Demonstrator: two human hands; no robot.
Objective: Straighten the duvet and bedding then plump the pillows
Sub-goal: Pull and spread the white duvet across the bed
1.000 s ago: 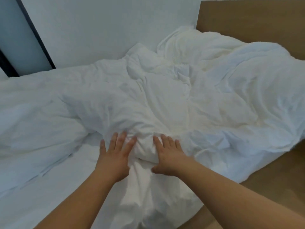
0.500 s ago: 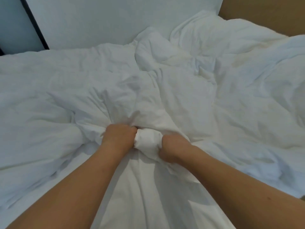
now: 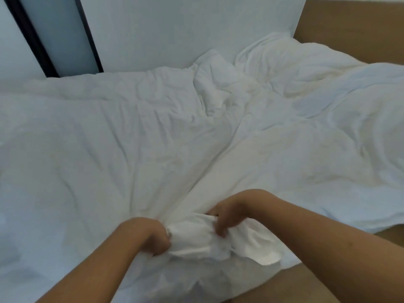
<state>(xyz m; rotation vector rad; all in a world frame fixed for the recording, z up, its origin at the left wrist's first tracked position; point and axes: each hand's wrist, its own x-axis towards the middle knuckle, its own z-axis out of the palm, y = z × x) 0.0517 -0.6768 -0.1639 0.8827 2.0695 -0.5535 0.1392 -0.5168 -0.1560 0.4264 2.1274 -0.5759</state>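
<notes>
Duvet (image 3: 153,138) is white and wrinkly, with one bunch at 6 o'clock. I see my left hand (image 3: 153,235) and right hand (image 3: 227,217) both curled tight on that bunch.

White, creased duvet (image 3: 153,149) spread across the bed, near edge bunched.

A plain white wall (image 3: 175,29) runs behind the bed. A brown wooden headboard (image 3: 354,25) stands at right, dark vertical frame bars (image 3: 32,38) at left.
</notes>
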